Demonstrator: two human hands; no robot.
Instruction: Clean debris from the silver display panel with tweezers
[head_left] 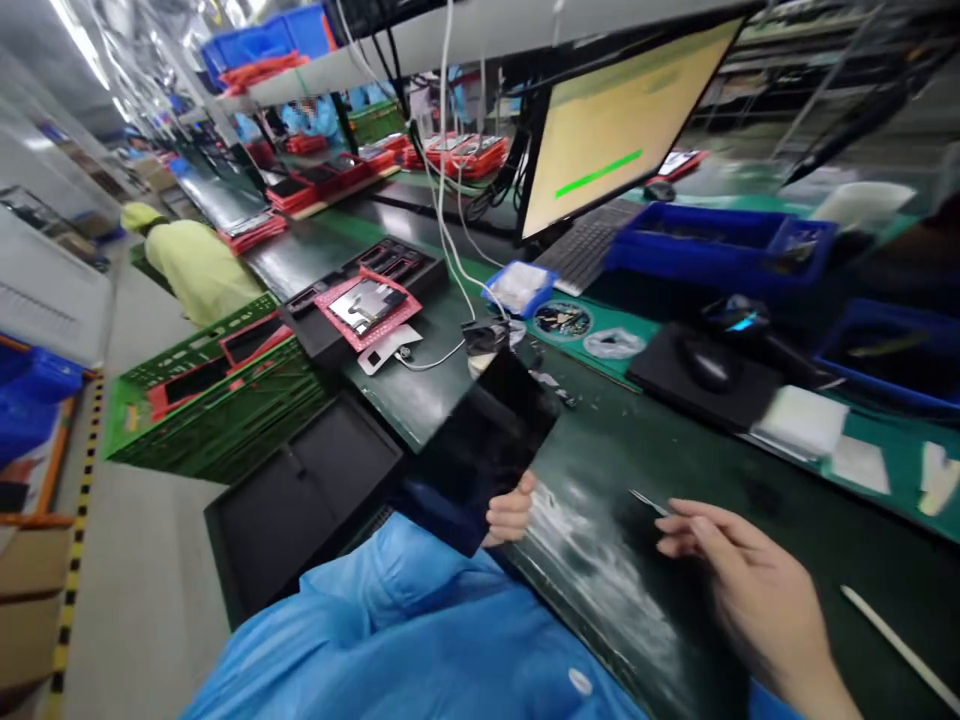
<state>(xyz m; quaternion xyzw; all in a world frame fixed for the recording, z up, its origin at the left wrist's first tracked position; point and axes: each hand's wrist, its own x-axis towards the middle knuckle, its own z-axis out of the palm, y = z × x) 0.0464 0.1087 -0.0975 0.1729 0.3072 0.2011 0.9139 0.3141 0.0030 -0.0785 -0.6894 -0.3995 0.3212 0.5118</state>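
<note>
A dark, glossy flat panel (480, 450), like a tablet screen, is held up tilted at the bench's front edge. My left hand (510, 513) is closed on its lower right edge; the fingers show and the thumb is hidden. Over the green bench top to the right, my right hand (739, 560) pinches thin metal tweezers (649, 502), whose tips point left toward the panel. The tweezers touch nothing that I can see. A pale stick (900, 640) lies on the bench to the right of that hand.
A monitor (630, 125) and keyboard (589, 245) stand at the back. Blue bins (697, 235), a black mouse (709, 362) and white pads (801, 420) lie right. Left are a tablet on pink wrap (367, 305), a green crate (210, 410) and a person in yellow (195, 265). White cables (442, 200) hang down.
</note>
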